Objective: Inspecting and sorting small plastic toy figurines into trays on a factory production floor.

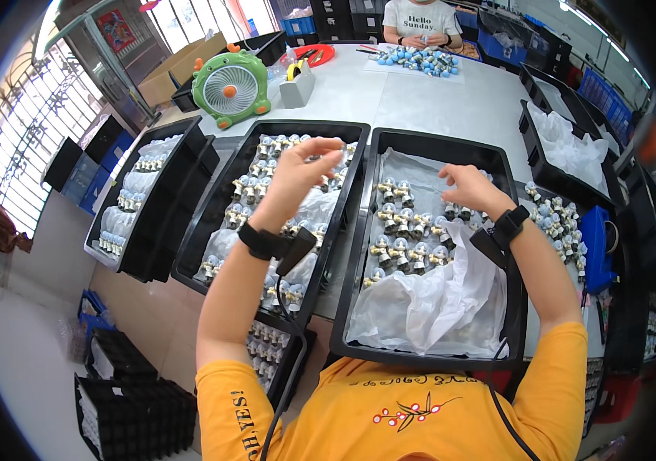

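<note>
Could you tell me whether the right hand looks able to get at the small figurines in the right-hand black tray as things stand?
Probably yes: the right hand hovers just above the figurines in the black tray, with nothing between them.

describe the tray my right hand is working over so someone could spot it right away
Start at the grey table and find the black trays side by side at its near edge. Yours is the black tray under the right hand; unlike its neighbours, crumpled white paper fills its near half.
</note>
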Demonstrator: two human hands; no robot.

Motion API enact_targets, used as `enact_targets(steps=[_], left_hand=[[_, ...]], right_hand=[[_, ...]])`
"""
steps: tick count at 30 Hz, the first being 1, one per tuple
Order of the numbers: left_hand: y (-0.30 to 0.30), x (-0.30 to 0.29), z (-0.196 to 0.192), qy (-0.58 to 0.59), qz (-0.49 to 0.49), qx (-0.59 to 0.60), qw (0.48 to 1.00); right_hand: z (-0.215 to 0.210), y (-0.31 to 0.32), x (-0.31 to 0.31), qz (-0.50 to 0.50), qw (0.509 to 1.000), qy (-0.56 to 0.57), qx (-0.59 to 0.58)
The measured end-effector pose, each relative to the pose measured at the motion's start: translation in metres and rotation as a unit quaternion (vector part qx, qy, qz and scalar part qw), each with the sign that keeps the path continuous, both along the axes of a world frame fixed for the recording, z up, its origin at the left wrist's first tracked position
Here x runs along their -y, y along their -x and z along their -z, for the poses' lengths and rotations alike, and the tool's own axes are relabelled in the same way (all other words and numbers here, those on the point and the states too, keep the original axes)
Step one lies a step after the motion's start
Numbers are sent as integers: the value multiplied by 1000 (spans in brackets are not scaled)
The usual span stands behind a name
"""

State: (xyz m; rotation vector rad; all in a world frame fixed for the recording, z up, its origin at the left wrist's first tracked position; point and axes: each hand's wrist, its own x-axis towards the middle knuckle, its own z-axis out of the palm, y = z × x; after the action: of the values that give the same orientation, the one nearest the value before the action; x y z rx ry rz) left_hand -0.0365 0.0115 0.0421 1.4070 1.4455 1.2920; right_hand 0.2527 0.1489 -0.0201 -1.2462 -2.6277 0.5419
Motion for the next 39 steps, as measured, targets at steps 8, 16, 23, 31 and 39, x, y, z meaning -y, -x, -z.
enact_targets(steps=[8,16,23,31,39], left_hand=[[-67,15,-22,19,208,95,973],[-70,15,8,32,143,150,978],[-83,23,12,7,185,253,950],[-83,28,21,5,126,162,979],[-76,22,33,23,112,178,977]], right_hand=[[47,1,-21,37,984,-26,171],[-37,34,48,-42,928,-42,-367],[-51,42,92,-111,889,-38,-443],[-32,42,94,-144,893,-59,-422],[-29,41,87,-184,906,-22,-380]])
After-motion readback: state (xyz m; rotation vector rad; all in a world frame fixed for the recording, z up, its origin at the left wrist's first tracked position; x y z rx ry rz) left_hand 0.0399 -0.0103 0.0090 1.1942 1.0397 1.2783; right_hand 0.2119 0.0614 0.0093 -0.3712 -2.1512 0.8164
